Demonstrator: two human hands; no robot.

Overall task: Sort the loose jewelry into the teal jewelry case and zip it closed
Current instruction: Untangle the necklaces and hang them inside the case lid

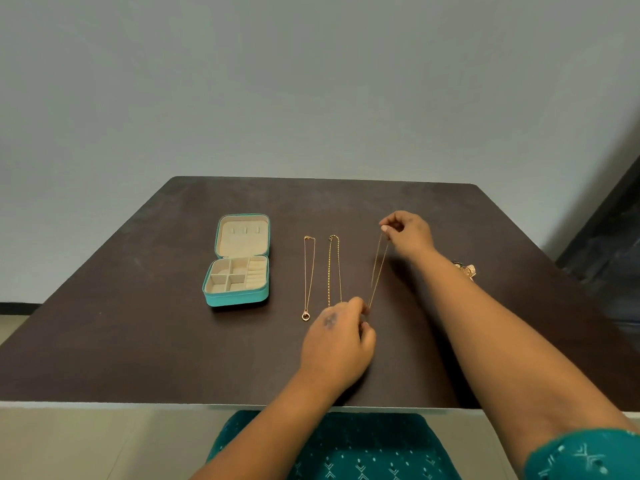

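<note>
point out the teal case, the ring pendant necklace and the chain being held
teal case (239, 295): head view, front wall
ring pendant necklace (305, 316): head view, ring pendant
held chain (377, 271): head view, mid strand

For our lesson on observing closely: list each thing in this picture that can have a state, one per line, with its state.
Teal zip-up jewelry case: open, lid flat, compartments look empty.
Thin gold chain with ring pendant: lying straight on the table.
Plain gold chain: lying straight on the table.
Third fine gold chain: stretched between both hands.
Left hand: pinching the chain's near end.
Right hand: pinching its far end.
</note>
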